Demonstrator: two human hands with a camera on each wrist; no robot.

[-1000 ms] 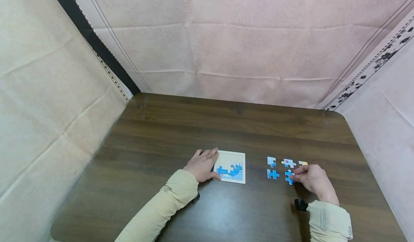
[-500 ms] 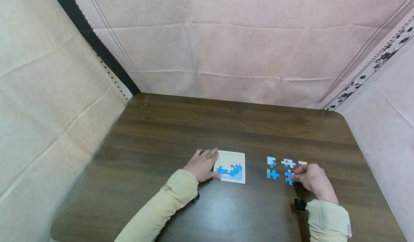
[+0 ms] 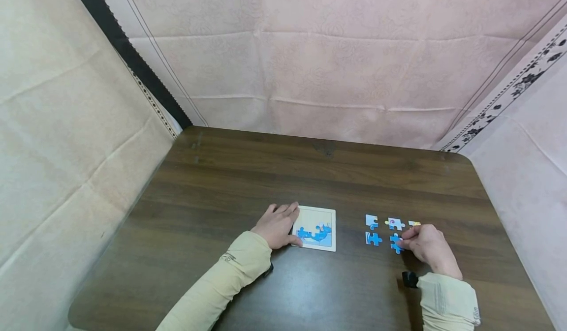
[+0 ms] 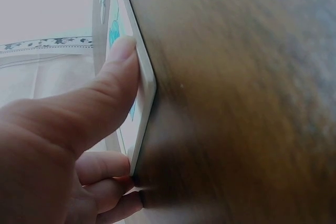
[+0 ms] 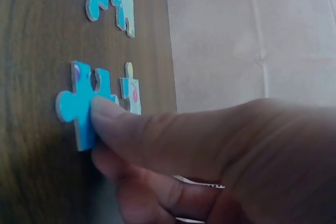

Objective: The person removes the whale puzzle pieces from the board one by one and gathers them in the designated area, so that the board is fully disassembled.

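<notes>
My left hand [image 3: 274,226] rests on the left side of a small white-framed puzzle tray [image 3: 335,230], fingers reaching its upper left corner and thumb on the lower border. Blue joined pieces [image 3: 315,233] fill the tray's lower part; its upper part shows pale. Over to the right, my right hand [image 3: 429,245] pinches a blue puzzle piece [image 5: 81,98] at one side, low over the table. In the right wrist view the thumb lies on its printed face, with the index finger at its edge.
Loose puzzle pieces lie near the right hand: a blue one [image 3: 373,238], a blue-and-white one [image 3: 371,221], a pale one [image 3: 394,223] and a yellowish one [image 3: 414,223] partly behind the hand. Patterned cloth [image 3: 319,75] hangs beyond the wooden table [image 3: 248,168].
My right wrist and sleeve have drifted very slightly left, and the pinched puzzle piece has shifted a touch toward me. The left hand and tray keep their place.
</notes>
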